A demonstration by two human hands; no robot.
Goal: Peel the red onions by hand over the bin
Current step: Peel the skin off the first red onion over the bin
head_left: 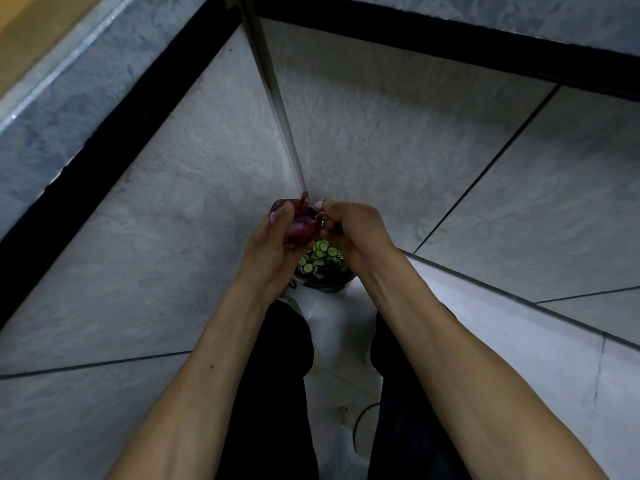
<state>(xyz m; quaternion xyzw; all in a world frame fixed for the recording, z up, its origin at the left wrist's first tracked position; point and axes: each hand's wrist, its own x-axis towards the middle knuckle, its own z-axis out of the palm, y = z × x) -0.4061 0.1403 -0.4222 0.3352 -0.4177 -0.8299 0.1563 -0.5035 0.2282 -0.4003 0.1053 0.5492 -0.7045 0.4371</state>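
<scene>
Gripping red onion [302,226], both hands above bin [325,284].

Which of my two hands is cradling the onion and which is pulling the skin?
The left hand cups the red onion with its thumb over the top; the right hand pinches a pale strip of skin beside it.

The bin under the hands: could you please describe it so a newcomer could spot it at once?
Follow the two bare forearms to the hands gripping the purple-red onion. Directly beneath, on the pale tiled floor, stands the round dark bin. Only it holds green cucumber-like slices.
</scene>
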